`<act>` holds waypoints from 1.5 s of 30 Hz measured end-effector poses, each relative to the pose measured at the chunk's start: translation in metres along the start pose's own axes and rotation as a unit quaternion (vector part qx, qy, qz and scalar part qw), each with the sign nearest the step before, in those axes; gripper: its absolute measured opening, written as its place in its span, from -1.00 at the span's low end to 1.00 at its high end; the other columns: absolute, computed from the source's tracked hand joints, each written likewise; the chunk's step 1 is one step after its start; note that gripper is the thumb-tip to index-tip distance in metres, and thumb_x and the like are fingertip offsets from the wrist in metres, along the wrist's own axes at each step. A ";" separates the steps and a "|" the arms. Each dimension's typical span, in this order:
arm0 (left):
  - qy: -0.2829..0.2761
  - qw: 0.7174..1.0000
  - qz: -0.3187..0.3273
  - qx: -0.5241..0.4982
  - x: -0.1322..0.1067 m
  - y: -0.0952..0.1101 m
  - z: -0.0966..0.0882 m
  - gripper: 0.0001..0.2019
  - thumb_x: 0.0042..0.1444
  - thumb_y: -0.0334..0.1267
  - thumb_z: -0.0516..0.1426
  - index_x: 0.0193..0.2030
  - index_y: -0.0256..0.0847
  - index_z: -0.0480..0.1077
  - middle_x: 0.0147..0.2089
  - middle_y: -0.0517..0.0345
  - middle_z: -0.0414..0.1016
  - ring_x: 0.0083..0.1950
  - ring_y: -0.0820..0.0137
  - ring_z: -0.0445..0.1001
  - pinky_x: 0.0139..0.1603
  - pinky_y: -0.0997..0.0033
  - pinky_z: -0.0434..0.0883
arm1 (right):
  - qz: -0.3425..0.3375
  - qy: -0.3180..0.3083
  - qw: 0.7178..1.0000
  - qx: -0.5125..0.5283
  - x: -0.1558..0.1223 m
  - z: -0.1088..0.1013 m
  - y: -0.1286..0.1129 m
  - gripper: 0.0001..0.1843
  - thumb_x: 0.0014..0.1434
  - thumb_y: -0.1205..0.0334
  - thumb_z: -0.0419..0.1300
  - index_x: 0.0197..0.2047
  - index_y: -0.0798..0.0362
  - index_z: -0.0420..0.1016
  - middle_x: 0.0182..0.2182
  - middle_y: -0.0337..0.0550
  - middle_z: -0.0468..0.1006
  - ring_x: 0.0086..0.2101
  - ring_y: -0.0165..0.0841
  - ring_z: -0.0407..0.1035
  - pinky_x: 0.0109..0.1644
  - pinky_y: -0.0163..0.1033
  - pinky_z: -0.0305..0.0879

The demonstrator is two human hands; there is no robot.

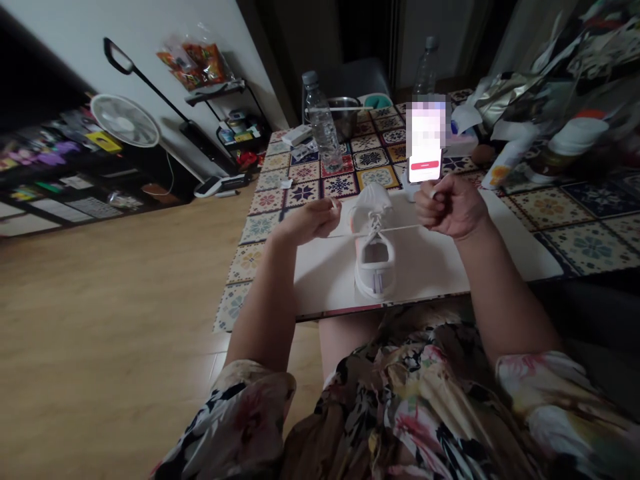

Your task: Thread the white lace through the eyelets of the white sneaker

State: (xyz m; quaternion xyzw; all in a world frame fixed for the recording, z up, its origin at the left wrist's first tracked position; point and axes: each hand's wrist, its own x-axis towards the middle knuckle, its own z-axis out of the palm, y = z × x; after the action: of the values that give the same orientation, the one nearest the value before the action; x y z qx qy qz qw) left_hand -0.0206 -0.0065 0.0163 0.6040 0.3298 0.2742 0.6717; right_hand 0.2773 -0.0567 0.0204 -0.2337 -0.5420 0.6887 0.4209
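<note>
A white sneaker (374, 250) lies on a white board (425, 267) on the table, toe pointing away from me. My left hand (313, 220) is closed in a pinch on one end of the white shoelace (400, 229), pulled out to the left. My right hand (447, 207) is fisted round the other end, pulled to the right. The lace runs taut across the shoe's top eyelets between both hands.
A phone (425, 143) stands propped behind the shoe. Plastic bottles (323, 127), a metal pot (345, 113) and clutter sit on the patterned tablecloth (575, 220). A fan (125, 120) and shelves stand at the left over a wooden floor (100, 320).
</note>
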 end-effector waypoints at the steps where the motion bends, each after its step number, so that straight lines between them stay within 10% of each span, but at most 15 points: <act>1: -0.019 0.999 -0.010 0.032 -0.001 -0.001 -0.003 -0.78 0.00 -0.18 0.29 -0.40 -0.17 0.32 -0.67 0.40 0.06 -0.70 0.60 -0.01 -0.70 0.57 -0.11 | 0.039 -0.043 0.998 0.001 0.000 0.001 0.000 -0.59 0.10 0.11 0.19 -0.62 -0.02 0.06 -0.69 -0.39 0.01 -0.67 -0.52 -0.17 -0.62 -0.31 -0.16; 7: -0.126 0.979 -0.071 0.143 0.000 -0.010 -0.006 -0.88 -0.02 -0.22 0.28 -0.39 -0.17 0.45 -0.64 0.28 0.22 -0.68 0.57 0.10 -0.67 0.52 -0.03 | 0.118 -0.167 0.977 -0.065 0.000 0.018 0.012 -0.67 0.11 0.21 0.20 -0.61 0.05 0.21 -0.68 -0.38 0.16 -0.65 -0.57 -0.06 -0.60 -0.36 -0.17; 14: -0.174 0.957 -0.029 0.232 0.003 -0.007 -0.002 -0.75 0.01 -0.03 0.30 -0.43 -0.18 0.54 -0.73 0.28 0.21 -0.73 0.55 0.14 -0.68 0.52 0.04 | 0.141 -0.069 0.966 -0.204 0.003 0.023 0.018 -0.71 0.20 0.00 0.25 -0.35 0.04 0.37 -0.64 -0.42 0.25 -0.64 -0.55 -0.01 -0.59 -0.38 -0.18; 25: -0.216 0.966 -0.035 0.136 -0.005 0.001 -0.004 -0.56 0.03 0.16 0.27 -0.33 -0.26 0.53 -0.34 -0.09 0.63 -0.36 0.36 0.59 -0.29 0.42 0.51 | 0.144 -0.104 0.932 -0.317 0.002 0.009 0.013 -0.70 0.06 0.01 0.37 -0.34 0.10 0.57 -0.51 -0.31 0.43 -0.50 -0.50 0.19 -0.40 -0.32 0.06; 36: -0.101 0.978 0.158 0.091 0.003 -0.005 0.018 -0.57 -0.20 0.15 0.40 -0.56 -0.20 0.48 -0.28 -0.06 0.60 -0.15 0.24 0.58 -0.09 0.22 0.47 | -0.034 -0.049 0.992 -0.110 0.003 0.027 0.017 -0.67 -0.03 0.02 0.47 -0.44 0.07 0.52 -0.23 -0.17 0.60 -0.16 -0.35 0.45 0.01 -0.16 0.33; 45: -0.059 0.985 0.163 0.005 0.012 -0.021 0.038 -0.66 -0.24 0.00 0.46 -0.51 -0.19 0.53 -0.41 0.13 0.51 -0.40 0.45 0.49 -0.33 0.39 0.46 | -0.026 0.084 0.996 0.033 0.021 0.045 0.047 -0.66 -0.10 0.05 0.50 -0.33 0.03 0.55 -0.47 -0.33 0.56 -0.52 -0.54 0.37 -0.40 -0.35 0.36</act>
State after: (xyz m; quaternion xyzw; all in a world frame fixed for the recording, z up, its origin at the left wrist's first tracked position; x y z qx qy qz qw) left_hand 0.0161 -0.0236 -0.0036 0.6678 0.1881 0.3428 0.6333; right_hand 0.2156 -0.0666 -0.0074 -0.2621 -0.4876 0.6733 0.4901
